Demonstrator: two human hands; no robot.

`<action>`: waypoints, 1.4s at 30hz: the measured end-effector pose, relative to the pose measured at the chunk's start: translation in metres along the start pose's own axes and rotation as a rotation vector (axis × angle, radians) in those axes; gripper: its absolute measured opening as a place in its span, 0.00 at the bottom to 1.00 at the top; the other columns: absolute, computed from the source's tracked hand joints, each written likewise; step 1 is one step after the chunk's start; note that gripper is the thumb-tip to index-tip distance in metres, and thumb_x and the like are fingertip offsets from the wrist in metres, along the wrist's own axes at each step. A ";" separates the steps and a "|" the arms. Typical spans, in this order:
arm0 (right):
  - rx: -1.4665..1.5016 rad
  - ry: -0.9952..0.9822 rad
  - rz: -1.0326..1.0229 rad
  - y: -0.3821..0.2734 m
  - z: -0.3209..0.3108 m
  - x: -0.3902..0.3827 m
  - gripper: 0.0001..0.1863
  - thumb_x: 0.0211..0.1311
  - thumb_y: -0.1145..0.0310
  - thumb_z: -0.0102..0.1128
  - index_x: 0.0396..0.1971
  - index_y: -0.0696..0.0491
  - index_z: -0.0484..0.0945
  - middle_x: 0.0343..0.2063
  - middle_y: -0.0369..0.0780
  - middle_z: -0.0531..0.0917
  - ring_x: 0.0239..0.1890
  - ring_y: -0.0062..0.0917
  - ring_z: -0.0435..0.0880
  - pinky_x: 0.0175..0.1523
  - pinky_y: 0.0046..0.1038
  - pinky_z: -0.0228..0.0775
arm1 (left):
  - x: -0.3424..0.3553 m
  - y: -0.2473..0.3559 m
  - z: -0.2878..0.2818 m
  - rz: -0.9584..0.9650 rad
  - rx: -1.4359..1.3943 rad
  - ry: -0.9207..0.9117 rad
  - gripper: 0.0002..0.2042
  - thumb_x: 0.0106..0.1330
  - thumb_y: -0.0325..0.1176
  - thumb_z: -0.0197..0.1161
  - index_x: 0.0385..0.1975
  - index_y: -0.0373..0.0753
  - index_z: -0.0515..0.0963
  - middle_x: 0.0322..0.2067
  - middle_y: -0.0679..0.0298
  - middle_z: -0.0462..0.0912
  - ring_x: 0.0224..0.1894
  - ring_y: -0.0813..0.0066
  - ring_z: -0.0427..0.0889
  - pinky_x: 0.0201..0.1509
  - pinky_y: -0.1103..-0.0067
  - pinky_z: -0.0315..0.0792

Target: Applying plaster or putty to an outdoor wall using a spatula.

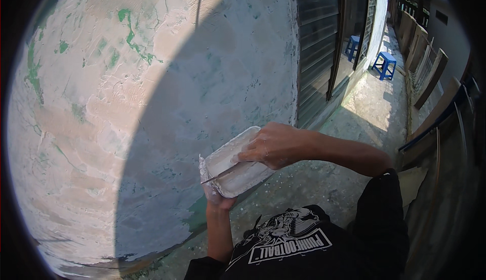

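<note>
1. Nearest, a putty tray (238, 166) is gripped from beneath by the left hand (218, 199).
2. Putty is being scraped inside it with a knife (223, 172) clasped in the right hand (276, 146).
3. Loading looks underway; next, a level blade should be carried to the wall (152, 103).

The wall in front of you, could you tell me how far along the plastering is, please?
Most of the wall already carries pale skim coat. In hand: the left hand holds a white putty tray from below while the right hand works a putty knife in it. Left: green patches showing through.

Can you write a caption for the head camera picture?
Left hand holds a putty tray; right hand scrapes it beside a patched wall.
</note>
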State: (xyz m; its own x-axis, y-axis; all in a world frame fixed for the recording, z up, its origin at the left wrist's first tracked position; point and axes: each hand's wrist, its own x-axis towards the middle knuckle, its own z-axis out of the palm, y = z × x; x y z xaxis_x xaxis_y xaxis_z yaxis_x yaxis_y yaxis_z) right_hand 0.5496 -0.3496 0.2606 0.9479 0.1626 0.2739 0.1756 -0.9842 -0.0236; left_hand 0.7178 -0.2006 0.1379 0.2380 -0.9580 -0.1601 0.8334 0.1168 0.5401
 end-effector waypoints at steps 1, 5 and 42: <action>-0.004 0.009 -0.037 -0.001 0.004 -0.004 0.18 0.48 0.72 0.61 0.43 0.50 0.78 0.27 0.41 0.84 0.29 0.33 0.84 0.27 0.35 0.73 | 0.000 -0.003 0.004 0.016 0.012 -0.002 0.38 0.65 0.66 0.37 0.62 0.39 0.63 0.58 0.53 0.70 0.57 0.54 0.72 0.60 0.58 0.69; 0.048 0.018 -0.080 0.002 0.009 -0.014 0.15 0.43 0.73 0.60 0.37 0.51 0.79 0.20 0.40 0.82 0.24 0.35 0.83 0.25 0.35 0.71 | -0.004 -0.016 -0.003 -0.030 -0.069 -0.125 0.39 0.65 0.68 0.36 0.63 0.39 0.62 0.59 0.53 0.70 0.57 0.51 0.72 0.59 0.55 0.69; 0.620 0.155 -0.016 0.047 -0.015 0.014 0.17 0.56 0.72 0.63 0.47 0.56 0.77 0.28 0.44 0.84 0.28 0.31 0.84 0.34 0.31 0.75 | -0.030 -0.021 0.010 0.050 -0.124 0.038 0.39 0.63 0.68 0.36 0.64 0.43 0.62 0.61 0.52 0.66 0.61 0.44 0.66 0.58 0.46 0.64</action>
State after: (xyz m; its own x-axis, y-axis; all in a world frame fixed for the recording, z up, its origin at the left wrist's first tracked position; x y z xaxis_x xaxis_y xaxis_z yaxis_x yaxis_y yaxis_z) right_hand 0.5675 -0.3944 0.2777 0.9028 0.1192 0.4133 0.3545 -0.7503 -0.5580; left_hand 0.6886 -0.1770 0.1395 0.2972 -0.9399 -0.1681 0.8747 0.1974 0.4426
